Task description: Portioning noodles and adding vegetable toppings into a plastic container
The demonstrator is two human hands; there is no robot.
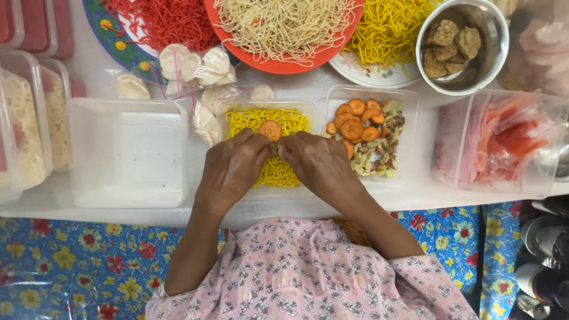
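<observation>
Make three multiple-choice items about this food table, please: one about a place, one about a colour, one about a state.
1. Where does the single carrot slice lie?
A. On the yellow noodles in the clear box
B. In the metal bowl
C. On the empty tub

2. What colour is the plate under the pale noodles?
A. Blue
B. Orange
C. Black

3. What state is the large tub on the left in?
A. Full of noodles
B. Closed with a lid
C. Open and empty

Answers:
1 A, the slice rests on the yellow noodles just above the left hand and right hand.
2 B, its rim is orange.
3 C, only its bare inside shows.
</observation>
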